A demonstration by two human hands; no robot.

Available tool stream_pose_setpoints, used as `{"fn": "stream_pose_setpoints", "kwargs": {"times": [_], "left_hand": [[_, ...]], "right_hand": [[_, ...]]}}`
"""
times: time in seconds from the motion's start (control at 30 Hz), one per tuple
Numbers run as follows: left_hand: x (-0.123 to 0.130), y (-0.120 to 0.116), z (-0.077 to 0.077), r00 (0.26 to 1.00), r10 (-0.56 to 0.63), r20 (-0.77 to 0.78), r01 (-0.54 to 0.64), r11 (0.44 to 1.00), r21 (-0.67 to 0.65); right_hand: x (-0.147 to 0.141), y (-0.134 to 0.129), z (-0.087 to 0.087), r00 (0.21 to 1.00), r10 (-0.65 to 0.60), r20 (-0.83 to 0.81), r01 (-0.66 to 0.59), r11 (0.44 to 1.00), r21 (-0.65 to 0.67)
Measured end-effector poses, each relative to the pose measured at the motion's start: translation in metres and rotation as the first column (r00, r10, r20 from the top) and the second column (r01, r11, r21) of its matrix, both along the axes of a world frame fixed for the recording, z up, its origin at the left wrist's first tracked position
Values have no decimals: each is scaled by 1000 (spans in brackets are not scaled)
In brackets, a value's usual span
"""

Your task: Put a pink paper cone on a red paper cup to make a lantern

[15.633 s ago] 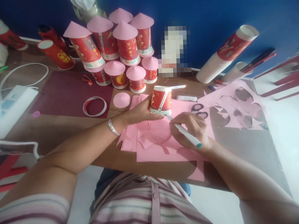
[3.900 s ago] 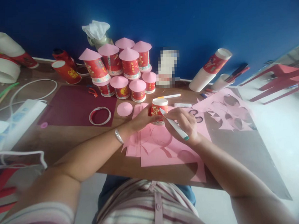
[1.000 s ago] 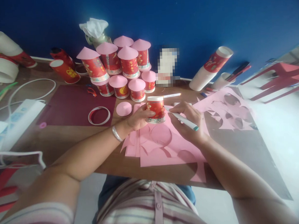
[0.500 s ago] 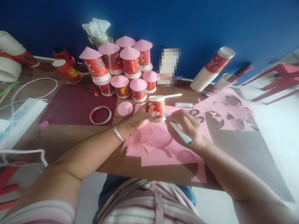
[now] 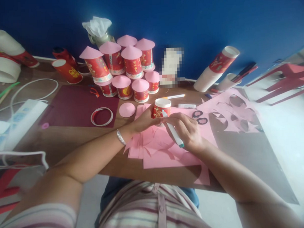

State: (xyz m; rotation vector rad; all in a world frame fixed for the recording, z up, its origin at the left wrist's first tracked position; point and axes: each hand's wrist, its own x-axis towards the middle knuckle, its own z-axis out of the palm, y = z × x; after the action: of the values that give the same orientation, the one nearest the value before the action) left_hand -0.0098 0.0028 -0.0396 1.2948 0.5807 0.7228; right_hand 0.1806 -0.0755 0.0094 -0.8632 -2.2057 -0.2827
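My left hand is wrapped round a small red paper cylinder with a white rim and gold patterns, held above pink paper sheets. In my right hand is a white marker with a green end, its tip up against the front of the cylinder. The cylinder's lower part is partly hidden by my fingers. Just left of my left hand lies a pink paper disc. Black-handled scissors rest on the pink paper beyond my right hand.
Several red cylinders with pink cone tops stand at the back. A white-and-red ring lies on a maroon sheet. Cut pink scraps, a tall paper tube and a pen cup are at right; a white cable at left.
The cylinder has shifted slightly right and tilted, with its rim opening now more toward me. My right hand and the marker have moved a little left.
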Motion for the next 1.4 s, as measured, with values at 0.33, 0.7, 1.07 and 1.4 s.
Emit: {"fn": "stream_pose_setpoints", "kwargs": {"times": [0.33, 0.7, 1.07, 1.4], "left_hand": [[0, 2, -7, 998, -15, 67, 18, 999, -44], [0, 3, -4, 990, -15, 144, 29, 995, -95], [0, 7, -7, 968, 3, 252, 40, 985, -165], [-2, 9, -13, 951, -15, 309, 69, 984, -163]], "right_hand": [[0, -1, -4, 1000, 11, 1, -11, 999, -49], [-2, -2, -5, 999, 5, -42, -8, 998, -55], [2, 3, -8, 996, -9, -90, 10, 1000, 3], [7, 4, -4, 991, -23, -129, 17, 999, -45]]}}
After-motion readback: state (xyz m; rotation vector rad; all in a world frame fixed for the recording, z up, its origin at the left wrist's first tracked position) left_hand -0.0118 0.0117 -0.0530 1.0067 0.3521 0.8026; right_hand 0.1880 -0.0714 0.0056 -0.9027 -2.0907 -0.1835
